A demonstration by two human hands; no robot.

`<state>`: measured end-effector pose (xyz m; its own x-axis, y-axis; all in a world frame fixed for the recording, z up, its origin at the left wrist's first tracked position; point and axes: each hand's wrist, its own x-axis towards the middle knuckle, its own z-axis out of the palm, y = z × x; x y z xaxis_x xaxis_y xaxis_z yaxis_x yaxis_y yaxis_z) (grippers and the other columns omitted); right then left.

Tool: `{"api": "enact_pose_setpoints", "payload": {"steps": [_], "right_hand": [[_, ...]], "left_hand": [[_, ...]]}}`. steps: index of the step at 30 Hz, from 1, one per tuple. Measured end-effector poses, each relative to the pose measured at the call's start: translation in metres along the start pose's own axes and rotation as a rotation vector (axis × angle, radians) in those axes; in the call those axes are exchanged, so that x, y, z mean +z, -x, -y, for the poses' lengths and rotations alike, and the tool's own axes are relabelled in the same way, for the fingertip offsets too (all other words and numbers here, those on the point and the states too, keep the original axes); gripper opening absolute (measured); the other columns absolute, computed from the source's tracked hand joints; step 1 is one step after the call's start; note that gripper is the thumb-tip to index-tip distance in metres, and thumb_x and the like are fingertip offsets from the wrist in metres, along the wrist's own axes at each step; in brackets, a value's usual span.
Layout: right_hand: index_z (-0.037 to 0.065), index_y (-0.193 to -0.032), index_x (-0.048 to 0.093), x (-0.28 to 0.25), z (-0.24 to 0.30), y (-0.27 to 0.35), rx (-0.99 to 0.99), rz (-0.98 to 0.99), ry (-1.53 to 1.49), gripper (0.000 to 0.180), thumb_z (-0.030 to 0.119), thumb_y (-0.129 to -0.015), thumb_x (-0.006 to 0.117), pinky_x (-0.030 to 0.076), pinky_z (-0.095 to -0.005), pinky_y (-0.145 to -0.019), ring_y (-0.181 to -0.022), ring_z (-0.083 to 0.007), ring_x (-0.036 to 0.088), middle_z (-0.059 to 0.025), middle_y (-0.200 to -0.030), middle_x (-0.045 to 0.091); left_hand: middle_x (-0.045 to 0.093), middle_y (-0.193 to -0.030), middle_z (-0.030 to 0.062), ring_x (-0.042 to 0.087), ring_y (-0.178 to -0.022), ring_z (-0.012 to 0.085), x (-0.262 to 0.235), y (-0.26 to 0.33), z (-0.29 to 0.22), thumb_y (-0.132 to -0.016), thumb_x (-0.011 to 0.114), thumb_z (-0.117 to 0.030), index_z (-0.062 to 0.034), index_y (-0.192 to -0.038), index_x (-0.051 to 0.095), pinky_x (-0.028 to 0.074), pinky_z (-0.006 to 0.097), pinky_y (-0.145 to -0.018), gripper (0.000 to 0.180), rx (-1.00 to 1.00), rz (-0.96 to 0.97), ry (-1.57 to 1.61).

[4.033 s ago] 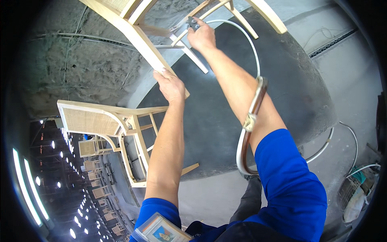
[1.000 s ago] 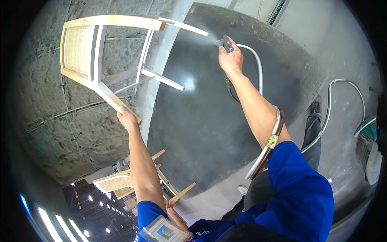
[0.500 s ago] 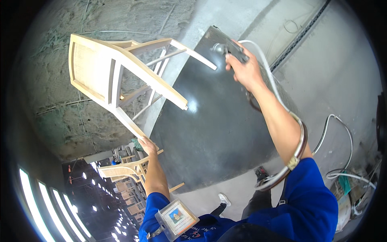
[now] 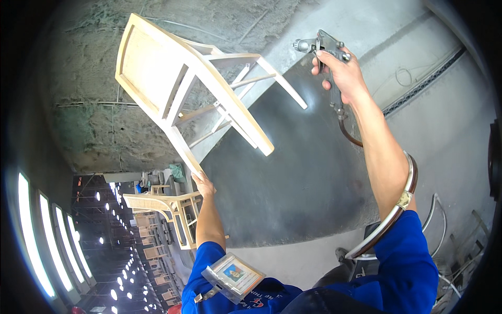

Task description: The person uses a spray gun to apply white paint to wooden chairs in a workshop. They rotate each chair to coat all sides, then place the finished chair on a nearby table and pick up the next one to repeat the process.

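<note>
My left hand point(image 4: 204, 184) is closed around the end of one leg of a pale wooden chair point(image 4: 209, 78), holding it tilted in the air with its back toward the upper left. In my right hand point(image 4: 342, 76) is a metal spray gun point(image 4: 327, 47), gripped by its handle with fingers near the trigger. Its nozzle points left, toward the far side of the chair legs. A brown hose point(image 4: 349, 135) runs from the gun's handle, and a pale hose point(image 4: 384, 225) loops around my right upper arm.
Below the chair is a dark flat surface point(image 4: 282, 188). A rough, stained wall point(image 4: 78, 125) rises behind the chair. Another wooden chair point(image 4: 180, 209) stands at the lower left, with several more chairs point(image 4: 154, 253) beyond it. Hoses point(image 4: 439, 209) hang at the right.
The chair has shifted right and turned slightly, still held in my left hand. My right hand has moved up and right with the spray gun, which now shows from the side.
</note>
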<state>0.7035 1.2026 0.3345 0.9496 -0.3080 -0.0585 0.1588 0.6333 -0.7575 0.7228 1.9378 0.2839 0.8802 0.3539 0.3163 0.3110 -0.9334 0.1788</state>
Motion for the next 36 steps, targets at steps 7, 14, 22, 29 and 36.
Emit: {"api": "enact_pose_setpoints", "payload": {"steps": [7,14,22,29,36], "right_hand": [[0.007,-0.108,0.062,0.074,0.055,-0.038,0.063,0.092,0.034,0.018,0.022,-0.099,0.067,0.042,-0.0255,-0.047,-0.076,-0.0128,0.066,-0.0047,-0.085,0.068],[0.007,-0.11,0.063,0.142,0.119,-0.043,-0.159,0.157,-0.104,0.021,0.024,-0.098,0.069,0.043,-0.0251,-0.046,-0.078,-0.0128,0.067,-0.0049,-0.088,0.069],[0.01,-0.139,0.063,0.34,0.165,-0.075,-0.586,0.099,0.452,0.044,0.022,-0.097,0.068,0.047,-0.0272,-0.046,-0.068,-0.0106,0.066,-0.0031,-0.083,0.068],[0.023,-0.145,0.063,0.49,0.119,-0.045,-0.774,0.267,0.832,0.052,0.032,-0.094,0.07,0.052,-0.0269,-0.05,-0.064,-0.0093,0.065,-0.003,-0.077,0.071],[0.014,-0.14,0.063,0.569,0.066,-0.033,-0.767,0.249,0.812,0.046,0.027,-0.096,0.071,0.051,-0.0258,-0.048,-0.063,-0.0082,0.065,-0.0023,-0.079,0.072]], "left_hand": [[0.062,-0.134,0.0339,0.061,-0.121,0.0523,-0.026,0.045,-0.076,-0.109,0.039,-0.053,-0.02,-0.164,0.022,0.05,0.054,-0.102,0.066,-0.207,-0.024,0.1],[0.067,-0.123,0.0322,0.067,-0.113,0.0496,-0.048,0.071,-0.115,-0.109,0.044,-0.05,-0.0233,-0.164,0.023,0.053,0.054,-0.095,0.065,-0.285,0.01,0.214],[0.07,-0.118,0.0298,0.068,-0.11,0.0494,-0.038,0.087,-0.112,-0.107,0.051,-0.044,-0.0235,-0.162,0.027,0.054,0.053,-0.094,0.063,-0.266,-0.005,0.342],[0.071,-0.12,0.0268,0.067,-0.112,0.0478,-0.053,0.092,-0.127,-0.104,0.057,-0.042,-0.0218,-0.16,0.031,0.052,0.053,-0.096,0.066,-0.219,0.014,0.48],[0.073,-0.112,0.0186,0.074,-0.095,0.0374,-0.049,0.093,-0.12,-0.098,0.066,-0.03,-0.0235,-0.159,0.033,0.058,0.046,-0.084,0.069,-0.264,0.318,1.032]]}}
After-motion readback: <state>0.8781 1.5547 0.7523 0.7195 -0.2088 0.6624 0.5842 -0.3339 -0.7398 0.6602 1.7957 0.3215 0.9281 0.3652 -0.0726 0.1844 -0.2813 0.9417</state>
